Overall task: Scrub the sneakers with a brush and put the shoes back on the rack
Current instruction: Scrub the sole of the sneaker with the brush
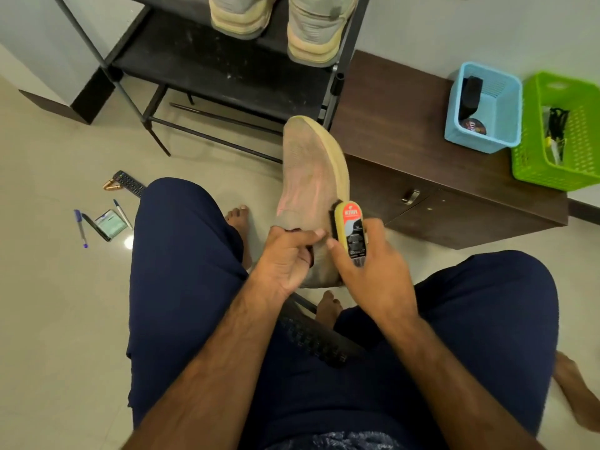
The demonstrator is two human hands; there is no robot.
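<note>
Sneaker [310, 177]: matt knit cloth, rubbery sole. Rack [207, 69]: matt black metal, dusty. Floor [48, 303]: glossy tile. Baskets [483, 108]: perforated plastic. Cabinet [406, 134]: dark wood-grain finish.

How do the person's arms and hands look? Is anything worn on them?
Both forearms are bare; no sleeve shows. The left hand and right hand show no glove, ring or watch. The shorts are dark blue.

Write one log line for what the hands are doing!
step: scrubbing | left hand: grips sneaker at its opening | right hand: holds brush against sneaker's side | rack: two other shoes on it
</note>
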